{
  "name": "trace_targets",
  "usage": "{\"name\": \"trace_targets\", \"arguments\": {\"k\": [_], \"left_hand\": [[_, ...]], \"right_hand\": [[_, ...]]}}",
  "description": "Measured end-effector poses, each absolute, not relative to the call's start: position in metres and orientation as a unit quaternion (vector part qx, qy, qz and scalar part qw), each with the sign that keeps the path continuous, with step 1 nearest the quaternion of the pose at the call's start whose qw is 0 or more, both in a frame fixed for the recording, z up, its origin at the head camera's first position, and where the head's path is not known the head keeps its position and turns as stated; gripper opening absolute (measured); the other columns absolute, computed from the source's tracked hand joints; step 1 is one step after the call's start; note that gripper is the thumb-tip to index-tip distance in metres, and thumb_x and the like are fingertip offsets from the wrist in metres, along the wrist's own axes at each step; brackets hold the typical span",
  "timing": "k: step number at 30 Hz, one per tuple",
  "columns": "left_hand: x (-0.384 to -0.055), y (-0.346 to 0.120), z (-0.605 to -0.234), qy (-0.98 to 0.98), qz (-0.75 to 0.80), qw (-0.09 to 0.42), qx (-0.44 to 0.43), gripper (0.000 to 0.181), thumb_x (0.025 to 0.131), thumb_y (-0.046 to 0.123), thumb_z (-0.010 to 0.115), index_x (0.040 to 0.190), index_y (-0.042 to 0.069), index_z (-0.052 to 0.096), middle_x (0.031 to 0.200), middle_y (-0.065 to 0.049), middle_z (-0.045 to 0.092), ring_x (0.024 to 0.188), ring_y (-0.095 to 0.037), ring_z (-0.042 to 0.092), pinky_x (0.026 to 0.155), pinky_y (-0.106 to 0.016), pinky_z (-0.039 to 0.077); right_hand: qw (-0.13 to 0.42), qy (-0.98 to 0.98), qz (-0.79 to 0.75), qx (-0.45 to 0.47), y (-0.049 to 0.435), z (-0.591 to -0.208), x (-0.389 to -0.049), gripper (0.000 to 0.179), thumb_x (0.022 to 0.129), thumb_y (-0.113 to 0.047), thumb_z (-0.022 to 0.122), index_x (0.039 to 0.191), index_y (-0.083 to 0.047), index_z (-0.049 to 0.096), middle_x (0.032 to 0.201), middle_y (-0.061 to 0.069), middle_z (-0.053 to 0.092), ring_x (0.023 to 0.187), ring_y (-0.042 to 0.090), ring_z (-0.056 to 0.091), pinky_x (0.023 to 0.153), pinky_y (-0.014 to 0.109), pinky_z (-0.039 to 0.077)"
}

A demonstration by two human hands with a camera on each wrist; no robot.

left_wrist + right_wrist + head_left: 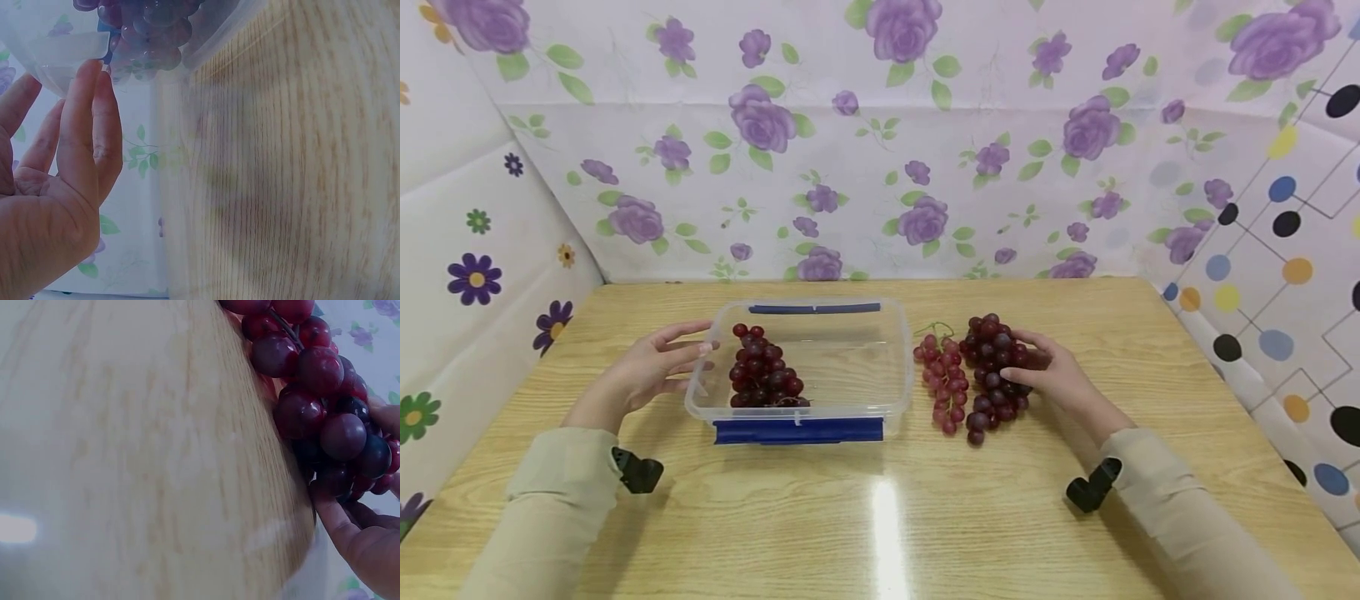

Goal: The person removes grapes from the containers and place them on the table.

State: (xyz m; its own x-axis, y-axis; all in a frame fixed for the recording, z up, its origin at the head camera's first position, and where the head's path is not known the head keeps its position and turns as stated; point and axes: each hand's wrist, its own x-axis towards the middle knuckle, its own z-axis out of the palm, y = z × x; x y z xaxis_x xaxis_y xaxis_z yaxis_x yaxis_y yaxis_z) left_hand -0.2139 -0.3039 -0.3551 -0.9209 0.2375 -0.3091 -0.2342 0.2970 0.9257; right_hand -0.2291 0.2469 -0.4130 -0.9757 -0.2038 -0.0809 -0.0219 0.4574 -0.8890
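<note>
A clear plastic container (850, 367) with blue side clips stands on the table, and a bunch of dark red grapes (763, 371) lies in its left part. My left hand (651, 367) is at the container's left wall, its mostly straight fingers (81, 119) touching the plastic in the left wrist view. To the right of the container, my right hand (1056, 379) grips a second bunch of dark grapes (992, 375), thumb and fingers on either side of it. In the right wrist view these grapes (319, 394) are close over the wooden surface.
A smaller bunch of pink-red grapes (943, 379) with a green stem lies between the container and the dark bunch. The wooden table (820, 517) meets a flowered cloth wall (850, 192) behind, with patterned walls at both sides.
</note>
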Motion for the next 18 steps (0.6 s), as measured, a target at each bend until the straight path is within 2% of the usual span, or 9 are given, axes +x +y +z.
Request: {"name": "trace_targets", "arguments": {"k": [9,18], "left_hand": [[-0.2152,-0.304,-0.3561,0.779,0.594,0.201,0.002,0.067,0.096,0.035,0.056,0.152,0.017,0.024,0.106,0.025,0.059,0.096,0.002,0.062,0.08,-0.029,0.054],[-0.215,-0.3034,-0.3554,0.779,0.594,0.199,-0.007,0.07,0.095,0.036,0.058,0.153,0.016,0.022,0.105,0.025,0.06,0.095,0.001,0.063,0.08,-0.029,0.054]], "right_hand": [[0.102,0.854,-0.504,-0.08,0.2491,-0.406,-0.2271,0.08,0.086,-0.026,0.072,0.151,-0.015,0.027,0.153,0.023,0.026,0.136,0.044,0.029,0.105,0.06,0.032],[0.098,0.843,-0.52,-0.103,0.2512,-0.4027,-0.2284,0.079,0.088,-0.018,0.07,0.152,-0.013,0.025,0.151,0.024,0.03,0.137,0.043,0.03,0.102,0.057,0.037]]}}
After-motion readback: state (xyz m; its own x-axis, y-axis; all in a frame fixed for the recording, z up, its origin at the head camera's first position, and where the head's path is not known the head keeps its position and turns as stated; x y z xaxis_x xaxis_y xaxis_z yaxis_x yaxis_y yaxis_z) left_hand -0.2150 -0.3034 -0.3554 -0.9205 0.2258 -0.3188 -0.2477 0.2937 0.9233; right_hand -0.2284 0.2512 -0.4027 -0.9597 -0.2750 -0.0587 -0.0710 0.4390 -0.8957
